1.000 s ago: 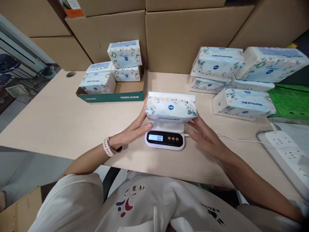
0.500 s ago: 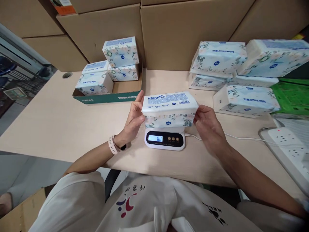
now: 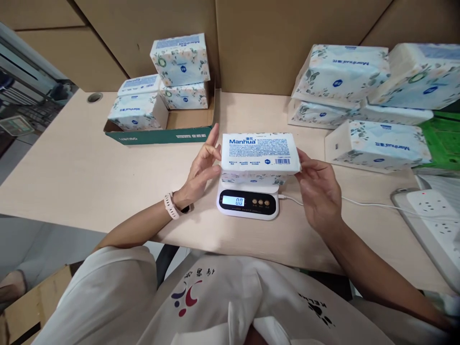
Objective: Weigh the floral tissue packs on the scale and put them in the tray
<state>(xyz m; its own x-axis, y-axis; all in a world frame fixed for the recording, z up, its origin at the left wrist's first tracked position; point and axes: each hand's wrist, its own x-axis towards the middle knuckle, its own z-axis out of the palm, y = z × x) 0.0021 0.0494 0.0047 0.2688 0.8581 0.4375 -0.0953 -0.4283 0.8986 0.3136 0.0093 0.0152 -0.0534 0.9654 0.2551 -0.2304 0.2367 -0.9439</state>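
I hold a white tissue pack [image 3: 259,152] between both hands, just above a small white kitchen scale [image 3: 247,202]. Its printed back label with the blue brand name and a barcode faces up. My left hand [image 3: 201,168] presses the pack's left end with the fingers partly spread. On the right end, my right hand [image 3: 318,189] grips with curled fingers. The scale's lit display reads 0.0.
A shallow green-edged cardboard tray [image 3: 161,134] with several tissue packs sits at the back left. More packs [image 3: 362,96] are heaped at the back right. Brown cartons [image 3: 273,43] line the table's far edge. A white power strip [image 3: 434,215] and cable lie at right.
The pack was lifted off the scale and turned over, so the printed label now faces up. Both hands stayed on its ends throughout.
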